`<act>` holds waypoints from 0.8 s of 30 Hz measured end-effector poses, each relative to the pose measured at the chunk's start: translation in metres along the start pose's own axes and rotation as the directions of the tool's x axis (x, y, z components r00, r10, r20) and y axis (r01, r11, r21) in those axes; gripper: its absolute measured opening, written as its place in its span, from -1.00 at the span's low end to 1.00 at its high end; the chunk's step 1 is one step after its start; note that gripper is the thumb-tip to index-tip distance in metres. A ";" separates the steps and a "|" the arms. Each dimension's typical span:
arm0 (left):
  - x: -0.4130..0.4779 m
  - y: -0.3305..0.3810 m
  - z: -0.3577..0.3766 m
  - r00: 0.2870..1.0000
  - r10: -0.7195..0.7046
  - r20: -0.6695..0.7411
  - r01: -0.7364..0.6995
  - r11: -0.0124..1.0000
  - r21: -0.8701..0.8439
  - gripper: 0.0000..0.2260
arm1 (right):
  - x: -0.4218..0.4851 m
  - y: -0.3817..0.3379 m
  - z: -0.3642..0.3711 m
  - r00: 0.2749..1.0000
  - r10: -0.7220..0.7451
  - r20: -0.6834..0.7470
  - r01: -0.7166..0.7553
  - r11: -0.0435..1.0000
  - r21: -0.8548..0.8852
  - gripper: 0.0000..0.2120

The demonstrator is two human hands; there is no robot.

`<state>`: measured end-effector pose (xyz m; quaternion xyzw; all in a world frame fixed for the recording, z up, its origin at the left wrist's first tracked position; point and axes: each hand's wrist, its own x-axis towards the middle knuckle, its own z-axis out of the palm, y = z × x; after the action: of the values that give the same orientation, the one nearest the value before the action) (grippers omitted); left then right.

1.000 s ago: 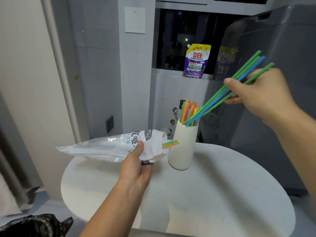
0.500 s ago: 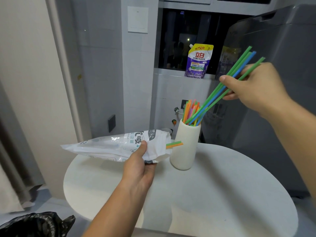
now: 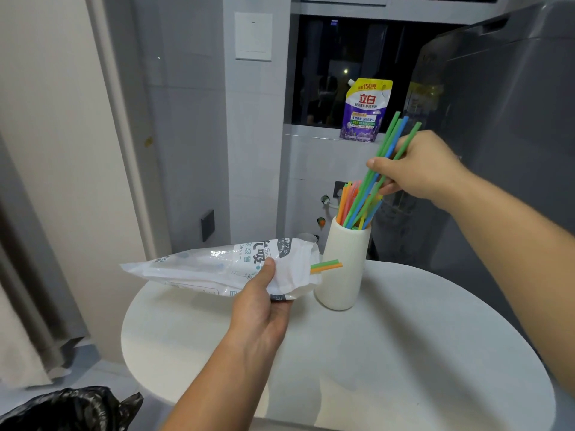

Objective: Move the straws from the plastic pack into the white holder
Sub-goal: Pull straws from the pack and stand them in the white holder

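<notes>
Just above the white holder (image 3: 345, 265), the right hand (image 3: 426, 169) pinches a small bundle of green and blue straws (image 3: 389, 134). The thumb lies across the front of the bundle and the fingers curl behind it, closed firmly enough that the straws fan only slightly at their top ends. The hold sits about midway along the straws. Their lower ends are already inside the holder's mouth, among the orange and pink straws (image 3: 345, 200) standing there.

Compared with a second ago, this hand has come down and in toward the holder. The bundle then leaned at a low slant with only its tips at the rim. It now stands steeper and reaches deeper, so this batch looks nearly delivered, with only the release left.

The left hand (image 3: 264, 306) grips the plastic pack (image 3: 211, 265) near its open end, thumb on top and fingers underneath. It holds the pack roughly level above the table, just left of the holder, much where it was before. A green and an orange straw tip (image 3: 326, 265) poke out of the pack's mouth, so some straws remain to be moved. How many are still inside cannot be told.

The holder stands upright on a round white table (image 3: 404, 353). A purple detergent pouch (image 3: 365, 110) sits on the ledge behind, and a black bag (image 3: 62, 409) lies at the lower left.
</notes>
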<state>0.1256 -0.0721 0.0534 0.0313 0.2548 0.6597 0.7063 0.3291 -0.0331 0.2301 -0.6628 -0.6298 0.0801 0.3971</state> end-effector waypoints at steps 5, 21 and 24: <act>0.001 0.000 0.000 1.000 -0.012 -0.004 0.012 1.000 -0.009 -0.61 | 0.011 0.013 0.023 0.992 0.036 0.119 -0.031 0.998 -0.046 -0.71; 0.004 -0.003 0.000 1.000 -0.026 -0.005 0.026 1.000 -0.007 -0.61 | -0.001 0.024 0.047 0.946 -0.302 -0.120 0.291 0.952 -0.098 -0.21; 0.003 -0.004 -0.001 1.000 -0.028 -0.002 0.028 1.000 -0.007 -0.61 | -0.006 0.023 0.051 0.944 -0.325 0.053 0.322 0.882 -0.343 -0.41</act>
<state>0.1284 -0.0697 0.0498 0.0246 0.2537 0.6506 0.7154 0.3147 -0.0139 0.1791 -0.6081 -0.7344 -0.1016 0.2839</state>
